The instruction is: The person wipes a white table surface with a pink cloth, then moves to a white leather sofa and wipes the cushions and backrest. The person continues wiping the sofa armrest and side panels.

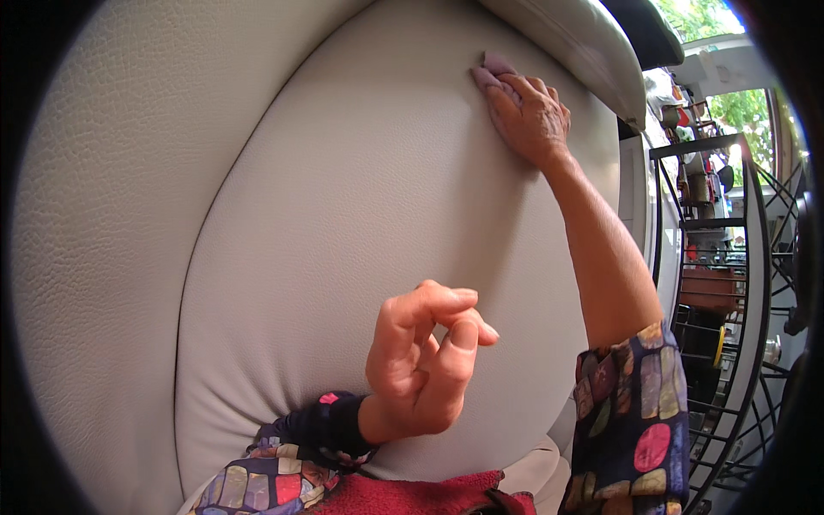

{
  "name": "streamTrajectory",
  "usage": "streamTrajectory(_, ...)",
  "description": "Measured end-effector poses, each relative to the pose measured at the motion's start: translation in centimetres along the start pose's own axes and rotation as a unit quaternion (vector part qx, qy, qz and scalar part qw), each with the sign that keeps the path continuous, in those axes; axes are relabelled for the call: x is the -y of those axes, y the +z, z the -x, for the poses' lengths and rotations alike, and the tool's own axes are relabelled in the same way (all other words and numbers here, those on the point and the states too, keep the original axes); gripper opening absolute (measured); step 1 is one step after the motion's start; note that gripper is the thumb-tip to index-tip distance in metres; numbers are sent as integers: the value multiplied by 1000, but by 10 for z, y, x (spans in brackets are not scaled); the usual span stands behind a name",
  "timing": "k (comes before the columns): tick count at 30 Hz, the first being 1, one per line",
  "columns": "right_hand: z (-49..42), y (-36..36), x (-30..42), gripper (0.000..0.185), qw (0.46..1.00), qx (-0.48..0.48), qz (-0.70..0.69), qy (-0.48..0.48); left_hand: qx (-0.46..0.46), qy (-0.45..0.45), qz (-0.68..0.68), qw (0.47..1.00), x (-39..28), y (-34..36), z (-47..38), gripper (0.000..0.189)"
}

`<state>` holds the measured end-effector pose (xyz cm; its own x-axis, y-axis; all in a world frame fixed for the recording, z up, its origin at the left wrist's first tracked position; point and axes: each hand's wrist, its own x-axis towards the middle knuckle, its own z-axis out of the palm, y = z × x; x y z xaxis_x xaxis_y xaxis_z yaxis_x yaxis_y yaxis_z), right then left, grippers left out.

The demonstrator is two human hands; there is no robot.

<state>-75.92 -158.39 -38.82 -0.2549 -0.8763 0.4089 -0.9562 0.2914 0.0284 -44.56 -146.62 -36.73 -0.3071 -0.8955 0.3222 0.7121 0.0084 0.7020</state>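
My right hand (531, 119) is stretched far out over a light grey leather sofa cushion (360, 180). It presses a folded lilac cloth (496, 67) flat to the cushion near its far right end; most of the cloth is hidden under the palm and fingers. Closer to me, my left hand (425, 360) hovers over the near part of the cushion. Its fingers are loosely curled, the thumb close to them, and nothing shows in its grasp. Creases run through the leather beside my left sleeve (309, 428).
A textured grey leather backrest (103, 225) rises along the left, with a dark seam between it and the cushion. A padded armrest (579, 51) borders the far right. Beyond the cushion's right edge stands a black metal frame (756, 257), with cluttered shelves (702, 174) and windows behind.
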Motion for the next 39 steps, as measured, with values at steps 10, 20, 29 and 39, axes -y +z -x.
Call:
streamTrajectory(10, 113, -61, 78, 27, 982, -19, -138, -126, -74, -100, 37, 991, 4, 10, -1, 28)
streamTrajectory(20, 126, -73, 110, 16, 967, 3, -188, -174, -57, -123, 49, 990, 0, 7, 2, 28)
streamTrajectory(29, -18, 8, 70, 35, 999, -40, -12, -34, -58, -90, -26, 994, -1, 7, 1, 26)
streamTrajectory(39, 84, -54, 146, 39, 945, 57, -186, -263, 17, 82, -62, 995, -15, 1, 0, 38)
